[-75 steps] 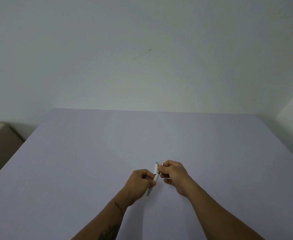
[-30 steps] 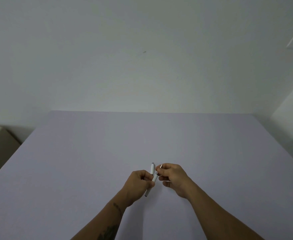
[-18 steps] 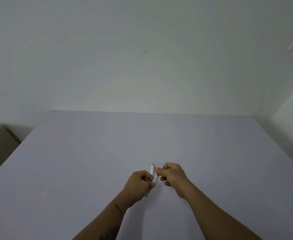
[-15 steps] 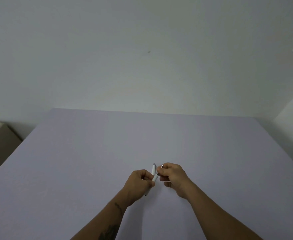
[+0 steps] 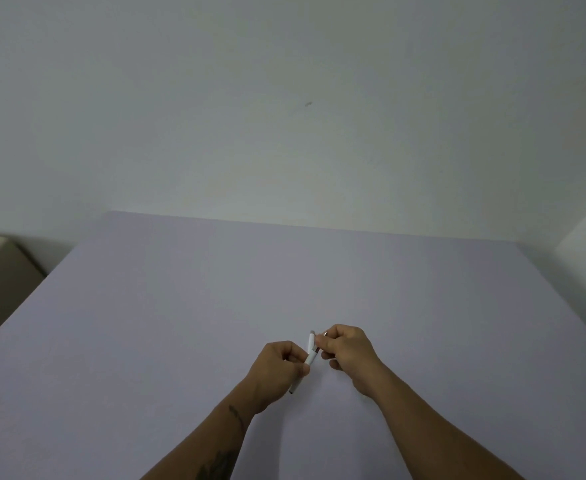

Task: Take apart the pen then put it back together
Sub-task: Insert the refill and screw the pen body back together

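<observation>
Above the plain lilac flat surface [image 5: 180,323], both hands work close together near its front middle. Left hand [image 5: 277,370] is curled shut around the lower part of the slim white plastic pen [image 5: 310,358], whose dark tip pokes out below the fist and whose upper end rises just beside the right hand [image 5: 347,349]. Right hand is pinched closed at that upper end; a small silvery bit shows at its fingertips, too small to identify. Judgement: a section is being pulled or twisted at the joint, but whether separating or rejoining cannot be told. Next move calls for a firm left hold and a straight pull or turn along the pen's axis.
</observation>
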Demonstrator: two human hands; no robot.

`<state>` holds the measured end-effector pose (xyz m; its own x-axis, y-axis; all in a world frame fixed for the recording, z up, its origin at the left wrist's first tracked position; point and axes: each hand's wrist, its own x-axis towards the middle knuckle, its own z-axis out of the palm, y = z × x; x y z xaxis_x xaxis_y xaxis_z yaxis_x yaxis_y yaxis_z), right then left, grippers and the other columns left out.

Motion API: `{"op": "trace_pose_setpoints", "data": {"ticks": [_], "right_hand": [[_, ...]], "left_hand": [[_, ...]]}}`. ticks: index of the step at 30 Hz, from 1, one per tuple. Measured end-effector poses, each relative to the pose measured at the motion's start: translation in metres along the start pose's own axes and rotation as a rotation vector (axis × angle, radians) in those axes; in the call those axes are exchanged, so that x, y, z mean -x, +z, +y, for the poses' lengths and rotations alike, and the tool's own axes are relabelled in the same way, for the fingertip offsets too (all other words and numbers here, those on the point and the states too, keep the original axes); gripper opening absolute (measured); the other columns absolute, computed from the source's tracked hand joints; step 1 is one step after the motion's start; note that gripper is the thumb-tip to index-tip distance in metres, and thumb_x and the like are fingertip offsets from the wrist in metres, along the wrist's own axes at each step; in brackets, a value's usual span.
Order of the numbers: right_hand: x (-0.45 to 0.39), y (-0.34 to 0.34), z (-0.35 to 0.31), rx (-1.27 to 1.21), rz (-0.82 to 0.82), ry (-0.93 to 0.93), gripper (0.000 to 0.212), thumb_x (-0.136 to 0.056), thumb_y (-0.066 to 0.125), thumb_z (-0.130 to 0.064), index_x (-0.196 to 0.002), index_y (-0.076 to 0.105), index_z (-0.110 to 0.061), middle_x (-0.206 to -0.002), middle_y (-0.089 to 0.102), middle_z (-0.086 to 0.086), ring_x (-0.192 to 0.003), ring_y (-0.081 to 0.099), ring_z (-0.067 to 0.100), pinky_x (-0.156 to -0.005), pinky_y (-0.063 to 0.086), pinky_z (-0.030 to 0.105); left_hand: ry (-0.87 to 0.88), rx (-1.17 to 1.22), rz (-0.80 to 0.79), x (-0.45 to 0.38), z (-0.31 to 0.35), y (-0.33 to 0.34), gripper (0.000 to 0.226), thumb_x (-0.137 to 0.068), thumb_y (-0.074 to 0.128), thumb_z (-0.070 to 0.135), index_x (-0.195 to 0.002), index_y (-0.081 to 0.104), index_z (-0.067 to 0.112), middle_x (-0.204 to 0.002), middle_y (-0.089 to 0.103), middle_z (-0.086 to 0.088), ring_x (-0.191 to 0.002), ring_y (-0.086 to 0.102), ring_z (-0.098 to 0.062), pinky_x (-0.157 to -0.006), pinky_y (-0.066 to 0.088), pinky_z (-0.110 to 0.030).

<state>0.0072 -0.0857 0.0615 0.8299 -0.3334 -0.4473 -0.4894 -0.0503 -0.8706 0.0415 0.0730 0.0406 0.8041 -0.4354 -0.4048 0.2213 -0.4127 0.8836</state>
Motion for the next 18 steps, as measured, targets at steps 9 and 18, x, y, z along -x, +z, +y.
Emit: {"op": "trace_pose_setpoints", "data": {"ticks": [9,18], "right_hand": [[-0.002,0.001,-0.003,-0.092,-0.105,0.067,0.012,-0.090,0.068,-0.018,-0.087,0.076,-0.009,-0.075,0.071,-0.001,-0.068,0.062,0.013,-0.065,0.050,0.029],[-0.015,0.012,-0.001,0.011,0.018,0.025,0.028,-0.087,0.070,-0.015,-0.063,0.055,-0.011,-0.074,0.070,0.004,-0.059,0.062,0.012,-0.056,0.048,0.026]], "left_hand": [[0.004,0.011,-0.014,-0.007,0.001,-0.009,0.013,-0.083,0.067,0.006,-0.077,0.070,0.016,-0.080,0.063,-0.005,-0.075,0.056,-0.017,-0.071,0.049,-0.028],[0.016,-0.054,0.016,-0.012,-0.001,-0.012,0.012,-0.082,0.067,0.006,-0.077,0.069,0.017,-0.074,0.063,-0.002,-0.065,0.055,-0.015,-0.060,0.050,-0.025]]}}
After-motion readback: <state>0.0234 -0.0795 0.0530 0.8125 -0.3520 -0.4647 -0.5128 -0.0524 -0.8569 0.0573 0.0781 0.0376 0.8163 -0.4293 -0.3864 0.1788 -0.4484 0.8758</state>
